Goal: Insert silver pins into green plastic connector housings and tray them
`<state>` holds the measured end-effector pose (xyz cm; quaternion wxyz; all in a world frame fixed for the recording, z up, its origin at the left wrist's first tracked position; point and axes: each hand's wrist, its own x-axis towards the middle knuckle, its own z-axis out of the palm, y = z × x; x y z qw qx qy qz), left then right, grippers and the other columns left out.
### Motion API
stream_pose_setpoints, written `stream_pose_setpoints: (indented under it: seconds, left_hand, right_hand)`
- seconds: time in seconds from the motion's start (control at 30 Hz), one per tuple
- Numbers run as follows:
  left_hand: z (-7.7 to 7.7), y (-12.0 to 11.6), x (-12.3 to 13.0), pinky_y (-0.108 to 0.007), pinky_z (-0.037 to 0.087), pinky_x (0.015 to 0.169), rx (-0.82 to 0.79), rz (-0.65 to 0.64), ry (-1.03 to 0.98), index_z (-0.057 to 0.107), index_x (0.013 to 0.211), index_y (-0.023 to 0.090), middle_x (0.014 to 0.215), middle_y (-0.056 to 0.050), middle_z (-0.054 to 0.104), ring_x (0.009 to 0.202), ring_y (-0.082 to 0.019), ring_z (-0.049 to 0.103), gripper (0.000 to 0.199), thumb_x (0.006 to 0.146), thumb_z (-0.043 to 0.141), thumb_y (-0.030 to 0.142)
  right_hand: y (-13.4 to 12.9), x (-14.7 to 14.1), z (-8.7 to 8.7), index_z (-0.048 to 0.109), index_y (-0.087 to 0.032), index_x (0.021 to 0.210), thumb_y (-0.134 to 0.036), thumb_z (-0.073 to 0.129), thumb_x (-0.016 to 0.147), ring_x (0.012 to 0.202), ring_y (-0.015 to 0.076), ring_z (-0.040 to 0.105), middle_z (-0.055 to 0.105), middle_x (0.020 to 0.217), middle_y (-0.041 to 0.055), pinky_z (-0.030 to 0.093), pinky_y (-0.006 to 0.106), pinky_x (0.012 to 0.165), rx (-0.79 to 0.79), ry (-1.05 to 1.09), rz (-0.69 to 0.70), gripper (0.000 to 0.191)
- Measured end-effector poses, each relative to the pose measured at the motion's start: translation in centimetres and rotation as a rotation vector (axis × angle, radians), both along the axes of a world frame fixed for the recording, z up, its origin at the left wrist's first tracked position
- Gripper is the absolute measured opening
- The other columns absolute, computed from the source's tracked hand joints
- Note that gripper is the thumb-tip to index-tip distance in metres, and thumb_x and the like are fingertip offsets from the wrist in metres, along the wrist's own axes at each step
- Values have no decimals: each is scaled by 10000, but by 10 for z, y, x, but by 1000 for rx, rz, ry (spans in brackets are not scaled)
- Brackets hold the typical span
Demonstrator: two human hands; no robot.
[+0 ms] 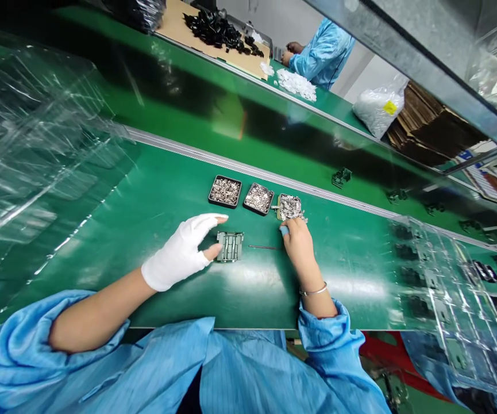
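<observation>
My left hand [182, 251], in a white glove with bare thumb and index fingertips, is spread beside a green plastic housing [230, 247]. The thumb is at the housing's left edge; whether it touches cannot be told. Metal strips show across the housing, which lies flat on the bench. My right hand [299, 244] has its fingers pinched at the near edge of a small tray of shiny metal pieces [290, 206]; what they grip is hidden. Something blue covers a fingertip. A thin dark rod [264, 247] lies between the housing and my right hand, its right end near the palm.
Two black trays, one left [225, 191] and one middle [258, 199], hold small metal parts. Clear plastic trays stand at left [37, 144] and right [459, 299], the right ones with green parts. Beyond a raised ledge [239, 167], a co-worker's blue sleeve [323, 54] shows.
</observation>
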<state>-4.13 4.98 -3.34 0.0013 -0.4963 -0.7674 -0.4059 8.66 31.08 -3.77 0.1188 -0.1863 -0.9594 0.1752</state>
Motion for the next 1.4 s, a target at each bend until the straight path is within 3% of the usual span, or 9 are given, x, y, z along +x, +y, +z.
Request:
stream_pose_setpoints:
  seconds: [0.2, 0.3, 0.5, 0.6, 0.7, 0.83, 0.97, 1.13, 1.4]
  left_hand:
    - [15, 19, 6, -342, 487, 759, 81, -86, 24, 645, 907, 157, 862, -61, 669, 810, -207, 622, 229, 893, 508, 340]
    - [19, 24, 12, -332, 447, 679, 90, -116, 115, 611, 719, 164, 669, -38, 596, 659, -185, 554, 268, 898, 495, 325]
    - [21, 19, 11, -325, 443, 697, 159, -40, 235, 516, 596, 177, 569, -6, 522, 565, -153, 480, 319, 902, 442, 227]
    - [20, 17, 9, -340, 448, 712, 183, 2, 237, 585, 687, 171, 671, -30, 607, 646, -176, 552, 272, 897, 478, 308]
    - [18, 18, 7, -332, 431, 653, 166, -24, 290, 590, 686, 173, 666, -32, 612, 629, -178, 549, 281, 891, 492, 338]
    - [18, 20, 7, -340, 446, 698, 119, -22, 384, 532, 586, 179, 602, -11, 584, 547, -150, 500, 319, 893, 458, 228]
    - [14, 17, 6, -340, 478, 762, 138, 18, 80, 612, 729, 180, 758, -38, 661, 702, -174, 598, 264, 906, 446, 286]
    - [1, 15, 3, -299, 498, 861, 15, -43, -469, 635, 1010, 165, 1020, -47, 687, 955, -192, 633, 267, 830, 477, 284]
    - [-6, 19, 6, -320, 502, 844, -50, -51, -534, 642, 942, 174, 957, -33, 690, 906, -210, 628, 270, 788, 453, 289]
  right_hand:
    - [-69, -9, 23, 601, -215, 904, -270, 531, 866, 725, 142, 617, 661, 849, 11, 502, 268, 666, -727, 279, 157, 98]
    - [-99, -13, 27, 621, -226, 972, -257, 539, 861, 630, 111, 607, 661, 858, 5, 499, 244, 579, -910, 360, 242, 141]
    - [-102, -13, 22, 691, -230, 874, -195, 576, 821, 786, 153, 656, 700, 846, 23, 533, 288, 716, -664, 402, 224, 132]
    - [-98, -12, 17, 680, -227, 879, -239, 590, 825, 717, 149, 659, 712, 828, 20, 540, 284, 664, -759, 369, 134, 106]
    - [-99, -11, 16, 670, -226, 872, -287, 604, 835, 712, 149, 665, 714, 835, 23, 549, 287, 658, -868, 379, 154, 97]
    - [-101, -12, 20, 675, -238, 864, -246, 608, 841, 801, 154, 659, 703, 863, 24, 527, 280, 679, -709, 423, 237, 71]
    - [-97, -14, 22, 648, -228, 830, -193, 577, 840, 745, 149, 617, 669, 810, 13, 489, 274, 634, -533, 400, 220, 79]
    - [-94, -21, 12, 604, -210, 822, -135, 538, 823, 870, 183, 591, 643, 874, 36, 466, 346, 793, -324, 381, 287, 100]
    - [-97, -21, 5, 573, -218, 858, -106, 502, 789, 884, 201, 567, 619, 890, 47, 434, 358, 805, -251, 346, 331, 150]
